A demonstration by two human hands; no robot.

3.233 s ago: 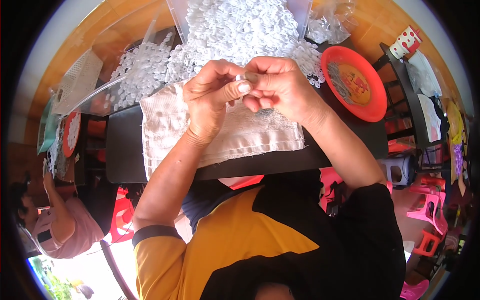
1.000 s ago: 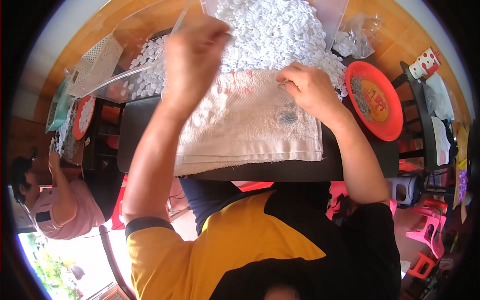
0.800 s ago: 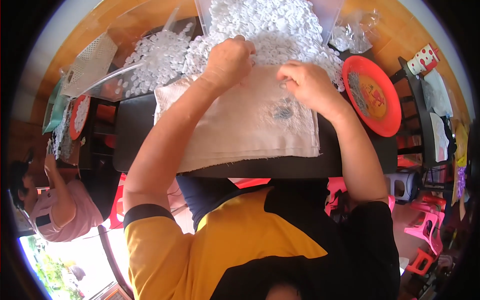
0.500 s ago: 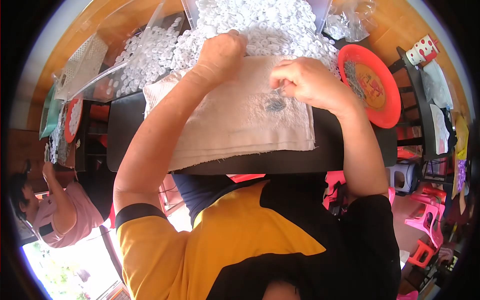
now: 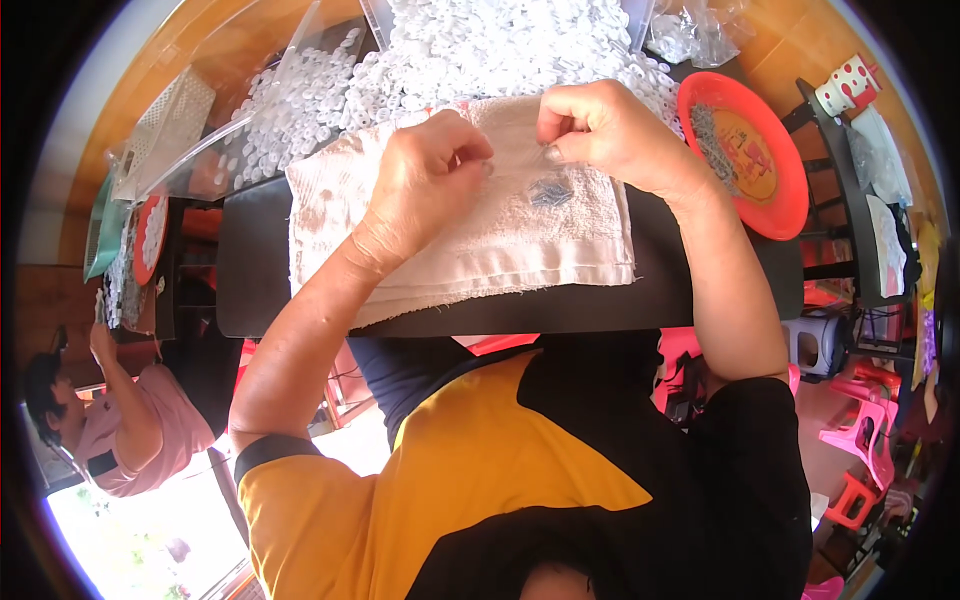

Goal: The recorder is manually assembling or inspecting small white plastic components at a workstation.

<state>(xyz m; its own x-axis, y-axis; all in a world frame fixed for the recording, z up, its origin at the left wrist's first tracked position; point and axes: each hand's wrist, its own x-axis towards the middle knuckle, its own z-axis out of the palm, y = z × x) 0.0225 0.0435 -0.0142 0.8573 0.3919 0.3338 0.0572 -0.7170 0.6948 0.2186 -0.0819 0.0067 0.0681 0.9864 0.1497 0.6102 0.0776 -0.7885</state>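
Note:
A pale towel (image 5: 470,250) lies folded on the dark table before me. Over its left part is my left hand (image 5: 425,185), its thumb and fingertips brought together in a pinch. My right hand (image 5: 620,140) hovers above the towel's right far side, its fingers curled and thumb against the fingertips. Whatever either pinch holds is too small to make out. Between and below the hands, a little cluster of thin grey metal pieces (image 5: 549,193) rests on the towel. A big heap of small white plastic ring-shaped pieces (image 5: 500,50) spreads just beyond the towel.
On the right stands a red plate (image 5: 785,205) with more thin grey pieces. Further white pieces lie in a clear bin (image 5: 290,110) at left. A clear plastic bag (image 5: 695,35) sits at the back right. Another person (image 5: 130,420) works at far left; pink stools (image 5: 865,435) stand right.
My left hand has drawn back from the edge of the white heap toward me, over the towel. My right hand has risen slightly away from the grey cluster.

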